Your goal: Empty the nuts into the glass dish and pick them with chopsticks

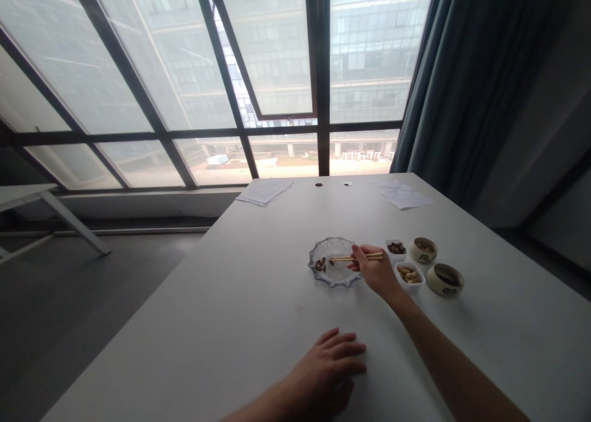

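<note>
Wooden chopsticks (342, 259) are gripped in my right hand (373, 268), pointing left over a clear glass dish (339, 283) with a scalloped rim. Their tips are low inside the dish; a small dark spot shows there, too small to name. Several brown, seed-like pieces (320, 264) lie at the dish's left side. Just right of my right hand are a white tub (398, 258) of dark pieces and another white tub (410, 287) of yellowish-brown pieces. My left hand (325, 366) rests on the table nearer to me, fingers stretched out, holding nothing I can see.
Two beige ceramic bowls with dark markings, a far one (425, 258) and a near one (444, 291), stand right of the tubs. Papers (265, 192) lie at the white table's (221, 311) far left and loose sheets (402, 194) at its far right. Windows and a dark curtain (455, 83) lie beyond.
</note>
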{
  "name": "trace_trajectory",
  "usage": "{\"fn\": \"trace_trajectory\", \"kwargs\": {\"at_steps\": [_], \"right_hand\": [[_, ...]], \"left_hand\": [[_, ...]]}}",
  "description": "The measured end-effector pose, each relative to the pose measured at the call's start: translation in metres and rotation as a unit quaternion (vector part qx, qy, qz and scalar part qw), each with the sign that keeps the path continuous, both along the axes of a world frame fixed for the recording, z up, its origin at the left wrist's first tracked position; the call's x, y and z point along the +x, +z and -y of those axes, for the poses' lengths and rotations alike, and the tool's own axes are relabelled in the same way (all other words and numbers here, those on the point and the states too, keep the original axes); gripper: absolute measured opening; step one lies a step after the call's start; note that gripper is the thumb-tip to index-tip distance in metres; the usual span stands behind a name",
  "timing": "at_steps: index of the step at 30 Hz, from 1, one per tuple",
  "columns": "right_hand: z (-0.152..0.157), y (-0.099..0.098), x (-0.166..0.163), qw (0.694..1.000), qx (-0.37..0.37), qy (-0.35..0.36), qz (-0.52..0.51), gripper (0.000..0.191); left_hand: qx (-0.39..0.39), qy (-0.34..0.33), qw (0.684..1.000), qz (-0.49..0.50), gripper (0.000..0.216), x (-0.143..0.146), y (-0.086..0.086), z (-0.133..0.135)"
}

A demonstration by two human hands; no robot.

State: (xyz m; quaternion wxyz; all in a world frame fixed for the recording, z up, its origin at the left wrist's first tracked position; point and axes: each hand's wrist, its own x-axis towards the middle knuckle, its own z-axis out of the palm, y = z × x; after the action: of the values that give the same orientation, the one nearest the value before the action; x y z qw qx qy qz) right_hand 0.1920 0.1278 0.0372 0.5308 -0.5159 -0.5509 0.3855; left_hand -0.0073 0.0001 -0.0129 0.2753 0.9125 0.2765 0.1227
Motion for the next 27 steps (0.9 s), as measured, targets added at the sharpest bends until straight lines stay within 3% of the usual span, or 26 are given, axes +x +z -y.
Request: {"fn": "trace_trajectory", "kwargs": {"at_steps": [10,22,27], "right_hand": [[0.000,0.004,0.006,1.000,-0.008,0.004,-0.008,0.051],[0.003,0.004,-0.001,1.000,0.008,-0.022,0.009,0.058],[0.005,0.021,0.010,0.999,0.019,-0.038,0.008,0.058]], "left_hand": [[0.002,0.000,1.000,0.002,0.037,0.000,-0.003,0.000],[0.002,-0.002,1.000,0.002,0.039,-0.001,-0.002,-0.001],[0.004,0.001,1.000,0.000,0.039,-0.001,-0.005,-0.001]]}}
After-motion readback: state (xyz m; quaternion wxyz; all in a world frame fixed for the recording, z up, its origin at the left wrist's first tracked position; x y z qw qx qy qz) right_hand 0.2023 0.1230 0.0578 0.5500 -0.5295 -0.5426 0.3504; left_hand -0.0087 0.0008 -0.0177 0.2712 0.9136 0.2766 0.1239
